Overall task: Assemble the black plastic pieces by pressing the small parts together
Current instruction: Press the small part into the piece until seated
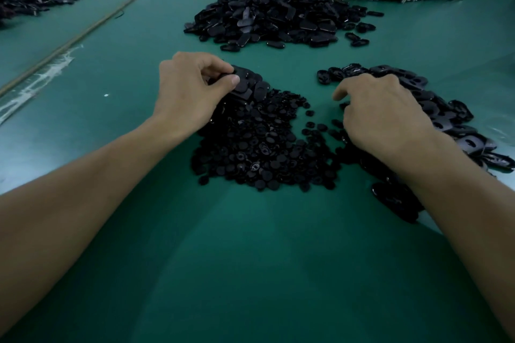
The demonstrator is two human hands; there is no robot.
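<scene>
Fingers of left hand [192, 86] pinch a flat black piece [245, 76]; right hand [383, 110] curls over oval pieces [419, 83], perhaps holding one, unclear.

You had one wide-angle view, worn on your head, that looked forward and down along the green tabletop [250, 259]. It sat close above your left hand [189, 95] and right hand [381, 111]; both forearms entered from the near edge, and the far piles [273, 14] lay small at the top.

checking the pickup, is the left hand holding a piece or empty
Holding: the left hand pinches a flat black piece between thumb and forefinger, at the far edge of the pile of small round parts.
</scene>
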